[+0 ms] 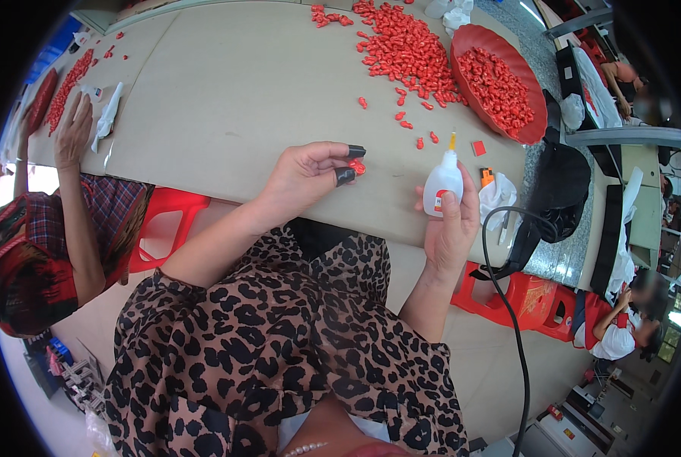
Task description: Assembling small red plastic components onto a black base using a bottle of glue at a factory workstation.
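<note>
Your left hand [302,177] pinches a small red piece [357,165] over the counter [241,99]. Right hand [451,228] grips glue bottle [441,185] at 3 o'clock, nozzle up. Tip nozzle to piece; use one small drop w/o touching fingertips.

Glue bottle [441,185] right of small piece [357,165]; bowl [473,38] behind, on table [234,99].

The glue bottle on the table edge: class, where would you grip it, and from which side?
Grip the white glue bottle around its wide body, from the near table edge, as the right hand does. It stands upright with its thin yellow nozzle pointing up, so the body probably gives the firmest hold and leaves the tip free.
</note>
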Demonstrator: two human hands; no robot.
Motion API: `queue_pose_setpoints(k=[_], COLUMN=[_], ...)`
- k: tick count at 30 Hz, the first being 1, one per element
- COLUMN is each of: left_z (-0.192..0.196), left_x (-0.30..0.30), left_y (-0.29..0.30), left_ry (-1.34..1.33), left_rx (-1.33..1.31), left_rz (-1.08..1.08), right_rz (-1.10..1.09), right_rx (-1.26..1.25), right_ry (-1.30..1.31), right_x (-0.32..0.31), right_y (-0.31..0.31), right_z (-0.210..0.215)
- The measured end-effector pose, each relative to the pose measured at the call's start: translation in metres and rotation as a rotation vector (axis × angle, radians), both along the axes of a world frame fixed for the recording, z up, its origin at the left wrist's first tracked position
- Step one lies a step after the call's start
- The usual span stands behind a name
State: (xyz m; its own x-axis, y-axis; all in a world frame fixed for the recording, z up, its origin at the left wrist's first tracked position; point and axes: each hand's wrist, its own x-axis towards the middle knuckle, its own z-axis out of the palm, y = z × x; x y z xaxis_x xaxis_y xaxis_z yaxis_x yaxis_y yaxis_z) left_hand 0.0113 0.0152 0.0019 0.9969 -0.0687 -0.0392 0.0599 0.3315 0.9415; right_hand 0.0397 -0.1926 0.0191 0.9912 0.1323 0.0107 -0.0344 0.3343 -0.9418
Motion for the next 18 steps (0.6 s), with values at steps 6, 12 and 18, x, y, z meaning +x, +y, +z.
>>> queue_pose_setpoints(k=[6, 12, 18], left_z=[0.000, 0.000, -0.003], left_x=[0.001, 0.000, 0.000], left_y=[-0.002, -0.002, -0.003], left_ry=[-0.033, -0.056, -0.096], left_rx=[0.053, 0.101, 0.123], left_rz=[0.004, 0.022, 0.023], right_rz=[-0.029, -0.009, -0.006], right_rx=[0.340, 0.427, 0.614], right_ry=[0.173, 0.208, 0.191], right_x=[0.000, -0.001, 0.002], right_y=[0.003, 0.009, 0.009], right_z=[-0.015, -0.014, -0.021])
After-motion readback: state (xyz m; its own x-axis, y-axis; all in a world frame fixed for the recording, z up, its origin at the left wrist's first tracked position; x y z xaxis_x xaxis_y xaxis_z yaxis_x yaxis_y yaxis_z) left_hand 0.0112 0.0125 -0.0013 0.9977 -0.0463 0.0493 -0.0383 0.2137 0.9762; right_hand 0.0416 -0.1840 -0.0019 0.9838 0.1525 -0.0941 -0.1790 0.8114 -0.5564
